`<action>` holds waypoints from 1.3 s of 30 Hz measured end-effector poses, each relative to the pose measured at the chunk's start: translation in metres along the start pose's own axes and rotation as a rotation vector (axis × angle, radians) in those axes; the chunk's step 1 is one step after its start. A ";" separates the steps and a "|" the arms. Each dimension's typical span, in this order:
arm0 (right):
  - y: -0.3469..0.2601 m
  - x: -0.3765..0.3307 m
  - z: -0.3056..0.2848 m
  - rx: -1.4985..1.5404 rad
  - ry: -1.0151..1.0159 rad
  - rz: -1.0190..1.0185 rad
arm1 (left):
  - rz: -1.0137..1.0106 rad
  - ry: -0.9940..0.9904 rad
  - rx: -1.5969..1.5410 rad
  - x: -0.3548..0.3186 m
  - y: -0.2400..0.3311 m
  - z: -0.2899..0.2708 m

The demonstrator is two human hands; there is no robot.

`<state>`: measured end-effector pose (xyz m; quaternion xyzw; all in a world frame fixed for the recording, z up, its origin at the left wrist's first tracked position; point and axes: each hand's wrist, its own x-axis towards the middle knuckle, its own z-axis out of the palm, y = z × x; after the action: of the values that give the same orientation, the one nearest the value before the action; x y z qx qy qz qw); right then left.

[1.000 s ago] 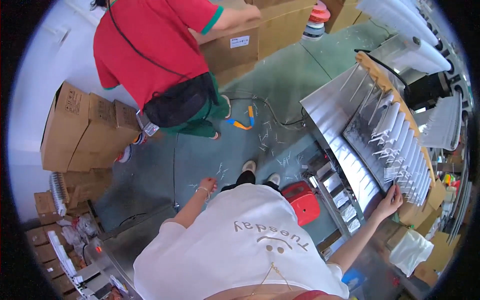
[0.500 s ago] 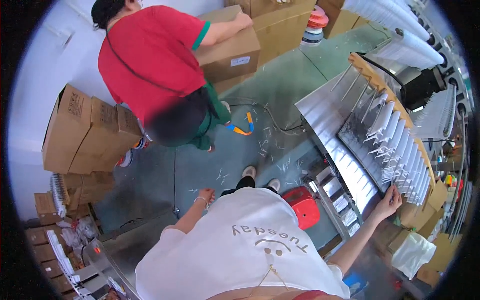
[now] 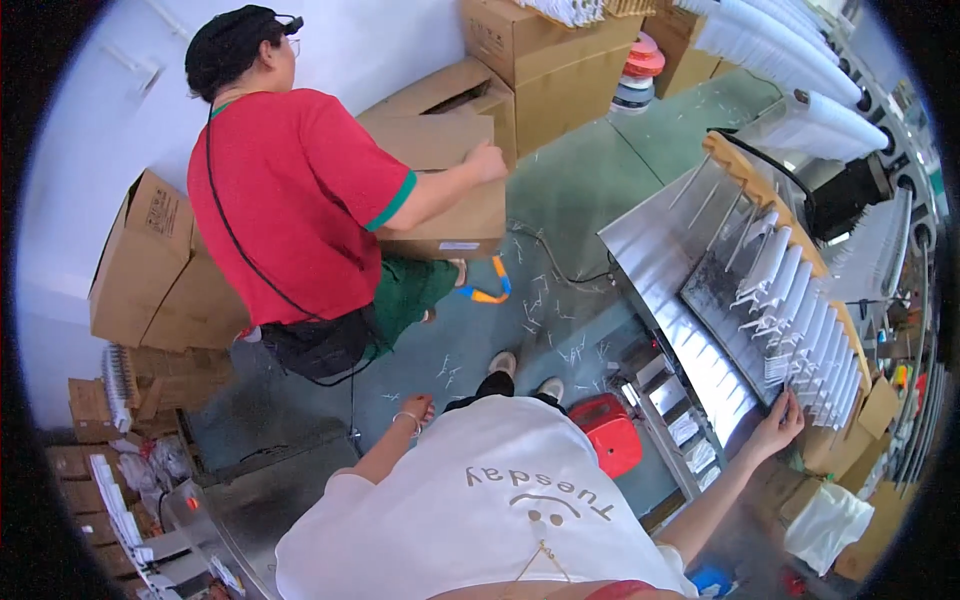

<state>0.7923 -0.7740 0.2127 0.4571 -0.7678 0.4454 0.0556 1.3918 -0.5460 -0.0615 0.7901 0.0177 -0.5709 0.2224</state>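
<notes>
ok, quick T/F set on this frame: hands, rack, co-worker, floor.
1. The right hand reaches to the lower end of the rack of white strips. True.
2. The left hand holds a cardboard box. False: it hangs empty at the person's side, wearing a bracelet.
3. The co-worker in the red shirt has a hand on a cardboard box. True.
4. A blue stool stands by the person's feet. False: the red stool is there.
</notes>
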 end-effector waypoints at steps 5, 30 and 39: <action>-0.001 -0.001 0.000 -0.030 0.002 -0.007 | 0.024 -0.017 0.042 -0.007 0.005 0.006; -0.008 0.002 -0.002 -0.151 0.005 -0.020 | 0.719 -0.026 1.344 0.058 -0.052 0.007; 0.009 -0.001 -0.004 0.085 0.026 0.064 | 0.307 -0.058 0.796 0.045 -0.063 0.003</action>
<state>0.7845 -0.7689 0.2084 0.4285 -0.7615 0.4852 0.0319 1.3871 -0.5008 -0.1240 0.7913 -0.3283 -0.5155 -0.0169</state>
